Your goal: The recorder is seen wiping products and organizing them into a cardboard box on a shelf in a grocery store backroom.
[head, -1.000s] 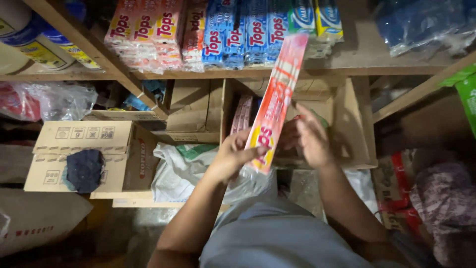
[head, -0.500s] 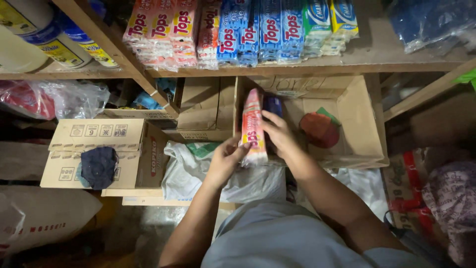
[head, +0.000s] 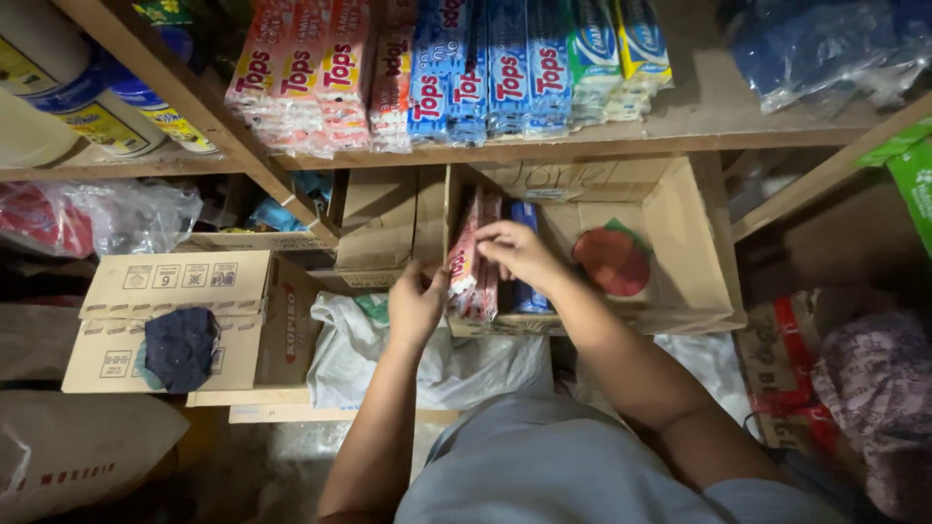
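Both hands closed on red sachet strip pack (head: 466,267), left hand (head: 416,309) low, right hand (head: 519,254) up top, pack standing inside open cardboard box (head: 694,262) w/ blue pack (head: 529,291) beside; looks nearly seated, grip not released yet.

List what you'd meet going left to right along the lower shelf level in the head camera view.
Clear plastic bag → closed carton with a dark cloth on top → left hand → red packet strip → right hand → round red pack in the open box → patterned cloth bundle.
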